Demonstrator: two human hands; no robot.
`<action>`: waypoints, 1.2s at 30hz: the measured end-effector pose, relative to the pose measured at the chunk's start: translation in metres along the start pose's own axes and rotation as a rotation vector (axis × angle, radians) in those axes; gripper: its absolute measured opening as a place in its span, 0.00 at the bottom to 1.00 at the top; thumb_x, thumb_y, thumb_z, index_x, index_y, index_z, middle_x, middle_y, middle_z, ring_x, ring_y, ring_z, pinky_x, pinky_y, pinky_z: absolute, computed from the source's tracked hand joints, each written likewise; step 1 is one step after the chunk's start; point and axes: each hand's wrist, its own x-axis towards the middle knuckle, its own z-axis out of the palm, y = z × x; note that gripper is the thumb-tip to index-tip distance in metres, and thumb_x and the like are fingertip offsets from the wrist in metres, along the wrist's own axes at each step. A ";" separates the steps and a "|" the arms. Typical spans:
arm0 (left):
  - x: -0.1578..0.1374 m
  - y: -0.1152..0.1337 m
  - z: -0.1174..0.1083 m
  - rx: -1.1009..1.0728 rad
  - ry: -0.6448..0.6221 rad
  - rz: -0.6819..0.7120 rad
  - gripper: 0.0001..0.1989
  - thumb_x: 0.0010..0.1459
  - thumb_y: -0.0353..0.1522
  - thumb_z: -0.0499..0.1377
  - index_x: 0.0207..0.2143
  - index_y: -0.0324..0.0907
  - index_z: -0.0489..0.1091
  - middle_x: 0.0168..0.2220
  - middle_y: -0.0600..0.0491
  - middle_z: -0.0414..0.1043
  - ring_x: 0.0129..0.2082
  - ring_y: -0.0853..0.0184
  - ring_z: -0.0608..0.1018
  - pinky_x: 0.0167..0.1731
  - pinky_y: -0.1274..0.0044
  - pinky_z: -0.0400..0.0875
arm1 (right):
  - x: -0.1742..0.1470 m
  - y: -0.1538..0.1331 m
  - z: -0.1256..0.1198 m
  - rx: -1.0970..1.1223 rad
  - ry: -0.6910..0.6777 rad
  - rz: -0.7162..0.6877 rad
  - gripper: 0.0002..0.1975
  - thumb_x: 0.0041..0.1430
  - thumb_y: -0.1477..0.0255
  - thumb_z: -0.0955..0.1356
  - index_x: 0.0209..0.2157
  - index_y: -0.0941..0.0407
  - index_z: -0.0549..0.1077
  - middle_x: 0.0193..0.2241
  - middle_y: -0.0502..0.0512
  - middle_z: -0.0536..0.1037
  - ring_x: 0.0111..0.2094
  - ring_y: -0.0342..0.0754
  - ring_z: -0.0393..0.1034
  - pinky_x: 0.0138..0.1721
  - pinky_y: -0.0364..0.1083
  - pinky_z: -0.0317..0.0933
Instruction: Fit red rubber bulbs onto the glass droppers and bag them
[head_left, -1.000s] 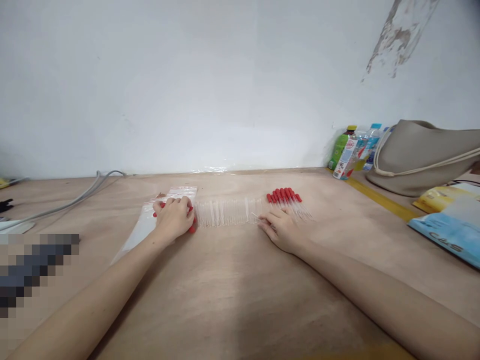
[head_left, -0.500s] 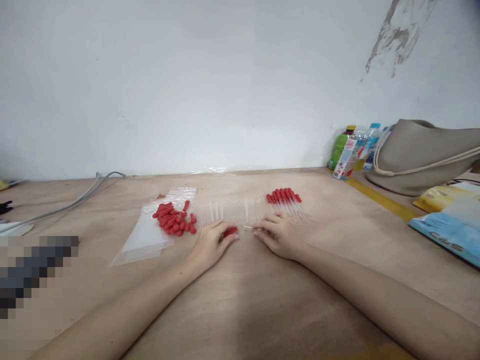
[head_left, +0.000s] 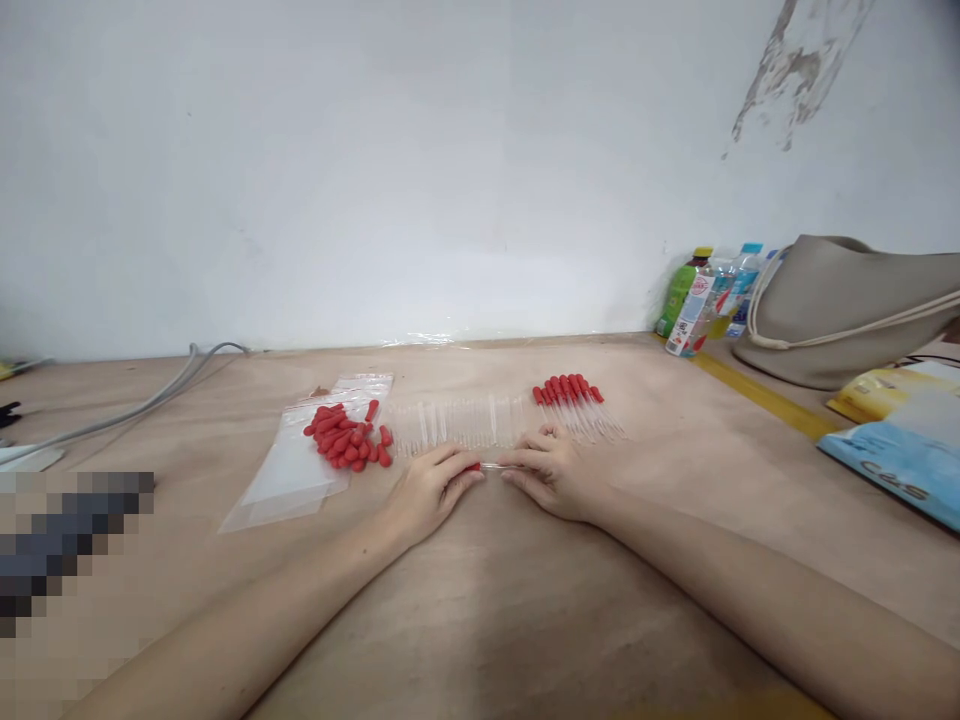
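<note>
Between its thumb and fingers, my left hand (head_left: pixel 433 488) pinches a red rubber bulb (head_left: pixel 473 467), mostly hidden by the fingers. My right hand (head_left: pixel 553 474) is closed on a clear glass dropper tube (head_left: pixel 491 465), whose end meets the mouth of the bulb. How far the tube sits inside the bulb I cannot tell. Just beyond my hands lies a row of bare glass tubes (head_left: pixel 457 421). Several droppers with red bulbs (head_left: pixel 568 389) are lined up past my right hand. A heap of loose red bulbs (head_left: pixel 346 440) lies left of my left hand.
Clear plastic zip bags (head_left: pixel 289 475) lie under the loose bulbs. Drink bottles (head_left: pixel 691 310) and a grey bag (head_left: pixel 847 310) stand at the back right, near a blue and yellow packet (head_left: pixel 892 465). A grey cable (head_left: pixel 161 393) runs along the left.
My hands have come closer together. The bulb and the glass tube, apart before, now meet end to end.
</note>
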 end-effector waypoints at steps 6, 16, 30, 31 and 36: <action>0.002 0.003 -0.004 -0.095 -0.022 -0.025 0.08 0.57 0.32 0.53 0.37 0.42 0.70 0.35 0.51 0.70 0.34 0.69 0.73 0.35 0.77 0.68 | 0.000 0.004 -0.002 0.024 -0.025 -0.021 0.09 0.57 0.71 0.63 0.38 0.52 0.72 0.28 0.51 0.71 0.31 0.42 0.64 0.37 0.46 0.51; 0.002 0.005 -0.008 -0.120 -0.141 -0.056 0.10 0.57 0.35 0.52 0.33 0.42 0.71 0.29 0.53 0.72 0.30 0.70 0.73 0.31 0.79 0.66 | 0.001 0.002 -0.005 -0.009 -0.058 -0.006 0.09 0.57 0.70 0.62 0.36 0.53 0.74 0.30 0.52 0.71 0.31 0.42 0.64 0.38 0.47 0.51; -0.001 0.004 -0.004 -0.096 -0.107 -0.047 0.11 0.57 0.36 0.52 0.32 0.40 0.70 0.27 0.53 0.70 0.27 0.71 0.71 0.29 0.79 0.64 | 0.008 -0.014 -0.014 -0.120 -0.173 -0.014 0.13 0.59 0.71 0.59 0.29 0.56 0.72 0.24 0.51 0.71 0.24 0.40 0.59 0.34 0.46 0.47; -0.002 0.003 -0.003 -0.096 -0.112 -0.036 0.10 0.57 0.36 0.52 0.32 0.40 0.70 0.27 0.53 0.70 0.27 0.71 0.71 0.29 0.79 0.64 | 0.007 -0.014 -0.014 -0.132 -0.173 -0.026 0.13 0.59 0.71 0.58 0.28 0.56 0.72 0.24 0.50 0.71 0.23 0.40 0.59 0.34 0.46 0.47; -0.004 0.002 -0.001 -0.068 -0.105 -0.003 0.10 0.57 0.36 0.53 0.32 0.40 0.70 0.26 0.53 0.70 0.26 0.71 0.70 0.28 0.80 0.64 | 0.006 -0.016 -0.013 -0.167 -0.203 -0.027 0.14 0.58 0.71 0.58 0.24 0.58 0.70 0.22 0.50 0.70 0.23 0.40 0.58 0.33 0.45 0.45</action>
